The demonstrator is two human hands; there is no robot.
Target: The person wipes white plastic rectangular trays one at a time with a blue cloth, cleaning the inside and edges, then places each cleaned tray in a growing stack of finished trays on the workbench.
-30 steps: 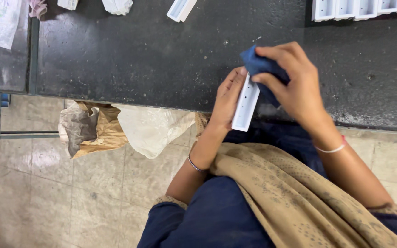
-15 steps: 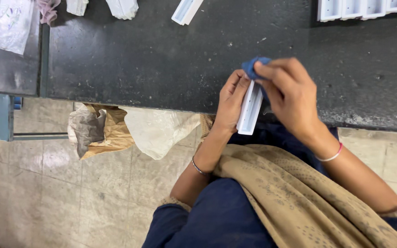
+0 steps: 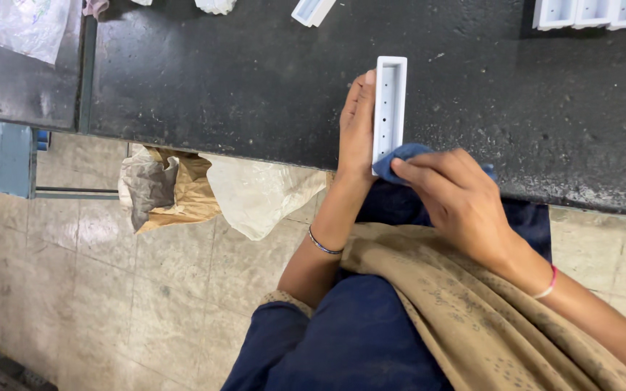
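My left hand (image 3: pixel 357 129) holds a long white plastic channel piece (image 3: pixel 389 101) by its left side, open face up, over the dark stone counter (image 3: pixel 219 80). Small holes show inside the channel. My right hand (image 3: pixel 458 199) grips a blue cloth (image 3: pixel 398 159) and presses it against the near end of the white piece.
More white plastic pieces lie at the counter's far edge: one (image 3: pixel 313 10) at top centre, a row (image 3: pixel 595 12) at top right. A clear plastic bag (image 3: pixel 27 29) lies top left. Crumpled brown and white bags (image 3: pixel 182 192) sit on the tiled floor below the counter.
The white piece has been turned open side up and now lies straight along my left hand. My right hand with the cloth has dropped from its upper part to its near end.
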